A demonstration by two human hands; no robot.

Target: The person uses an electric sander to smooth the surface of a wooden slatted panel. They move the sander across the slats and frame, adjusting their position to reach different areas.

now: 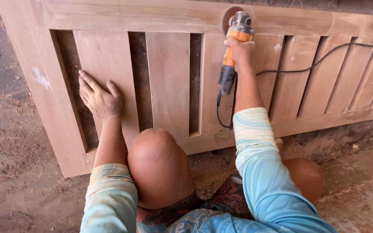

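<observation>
Past our knee (159,166), our right hand (239,51) wraps its fingers around the stiff, probably hefty grinder (234,51), while left fingers (87,84) press spread on the rigid panel (169,82).

The setting is a rough carpentry worksite at ground level. A large unfinished wooden door panel (169,82) with vertical slats lies directly on a bare floor (18,172) of dirt and worn concrete. Reddish sawdust covers the floor around the panel. A corded orange angle grinder (234,47) with a sanding disc rests against the upper rail, its black cable (324,56) trailing across the slats. No workbench is in view; the person crouches on the floor beside the panel.
</observation>
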